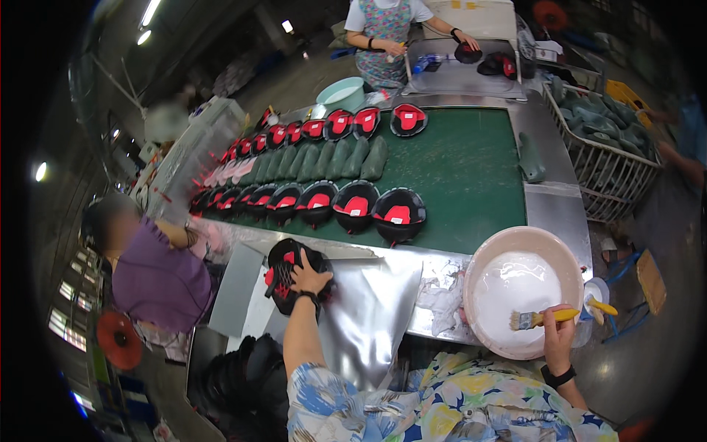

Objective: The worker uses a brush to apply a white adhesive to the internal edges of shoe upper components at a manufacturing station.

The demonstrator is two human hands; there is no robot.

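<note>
At the near left of the desk (372, 252): the black-and-red shoe upper (278, 254) is lying beneath the left hand (309, 278), beside a shiny metal sheet (368, 309).
Left hand: its fingers are resting spread across the upper; I cannot tell whether they are gripping it.
Right hand (558, 335): it is clamping the yellow-handled brush (541, 318) over the basin (476, 287), well apart from the left.
Upper to brush: the upper is sitting to the left of the brush and a little farther forward, with the left hand nearer; its long axis is hiding under the fingers.
Brush axis: it is running nearly level, pale bristles pointing left toward the upper, smooth handle pointing right; whether the tip is touching the white liquid (519, 272), I cannot tell.
Basin: round, pale pink and smooth-walled, it is holding the glossy liquid.
Green surface (456, 177): it is carrying two rows of cupped uppers (398, 210) with red linings, and matt grey-green, elongated pieces (374, 158) are lying between them.
</note>
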